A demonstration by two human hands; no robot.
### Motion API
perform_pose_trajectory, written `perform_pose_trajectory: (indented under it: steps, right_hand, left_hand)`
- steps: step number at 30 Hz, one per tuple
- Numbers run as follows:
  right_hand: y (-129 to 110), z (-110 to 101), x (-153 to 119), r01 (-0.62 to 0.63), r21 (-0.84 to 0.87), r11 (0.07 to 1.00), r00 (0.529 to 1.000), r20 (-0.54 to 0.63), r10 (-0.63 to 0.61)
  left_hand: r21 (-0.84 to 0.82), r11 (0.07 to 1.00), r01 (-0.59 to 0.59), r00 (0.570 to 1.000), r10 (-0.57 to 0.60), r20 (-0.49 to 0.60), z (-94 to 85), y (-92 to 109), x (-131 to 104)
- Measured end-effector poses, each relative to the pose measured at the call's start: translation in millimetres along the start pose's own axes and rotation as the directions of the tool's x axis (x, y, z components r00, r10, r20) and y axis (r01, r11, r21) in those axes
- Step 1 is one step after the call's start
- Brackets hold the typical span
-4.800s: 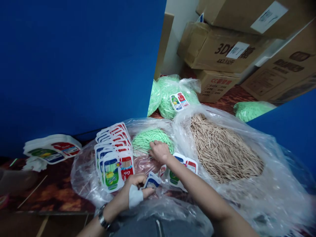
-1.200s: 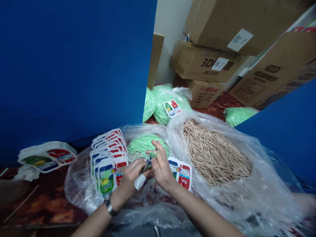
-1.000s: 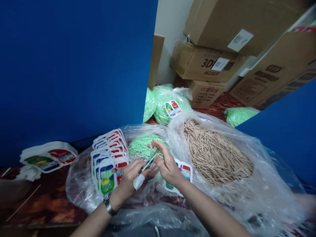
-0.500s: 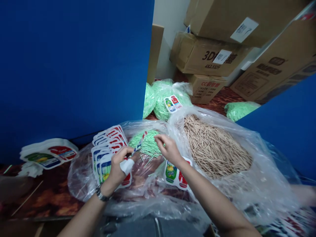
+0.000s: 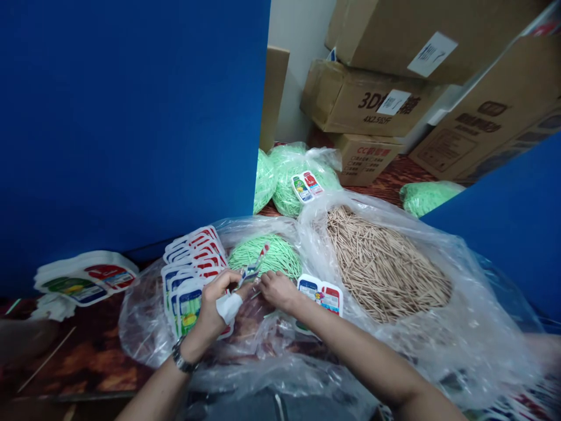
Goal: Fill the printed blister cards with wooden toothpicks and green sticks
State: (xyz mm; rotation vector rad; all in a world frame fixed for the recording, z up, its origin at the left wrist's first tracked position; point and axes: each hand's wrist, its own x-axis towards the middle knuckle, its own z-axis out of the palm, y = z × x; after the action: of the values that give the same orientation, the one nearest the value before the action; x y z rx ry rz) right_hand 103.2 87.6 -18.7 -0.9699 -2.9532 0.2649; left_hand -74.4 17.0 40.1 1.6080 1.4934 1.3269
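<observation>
My left hand (image 5: 214, 307), with white wrapping at the thumb and a watch on the wrist, pinches a printed card (image 5: 252, 270) seen nearly edge-on. Close beside it, my right hand (image 5: 278, 290) has its fingers bunched near the card's lower end; what they hold, if anything, is hidden. Just beyond both hands lies a pile of green sticks (image 5: 276, 251) on clear plastic. Overlapping red, green and blue printed cards (image 5: 193, 280) fan out left of my left hand. Another printed card (image 5: 331, 298) lies under my right forearm.
A plastic bag of tan sticks (image 5: 385, 269) spreads out at the right. Stacked cards (image 5: 90, 278) sit at the far left. Bagged green sticks (image 5: 287, 187) and cardboard boxes (image 5: 366, 158) stand behind. Blue panels (image 5: 131, 117) rise at both sides. A blurred arm (image 5: 543, 351) shows at the right edge.
My right hand has moved down and left, from beyond the green pile's right side to beside my left hand. The card in my left hand shows more of its face.
</observation>
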Motion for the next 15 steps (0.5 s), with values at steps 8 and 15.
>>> perform_pose_trajectory:
  steps: [8, 15]
  right_hand:
    - [23.1, -72.3, -27.1, -0.068, 0.628, 0.775, 0.902, -0.293, 0.317]
    - [-16.5, -116.5, -22.3, 0.325, 0.690, 0.647, 0.614, -0.674, 0.411]
  left_hand:
    - [-0.015, 0.995, 0.097, 0.993, -0.096, 0.067, 2.0, -8.7, -6.1]
    - [-0.030, 0.992, 0.123, 0.981, -0.117, 0.156, 13.0, 2.4, -5.3]
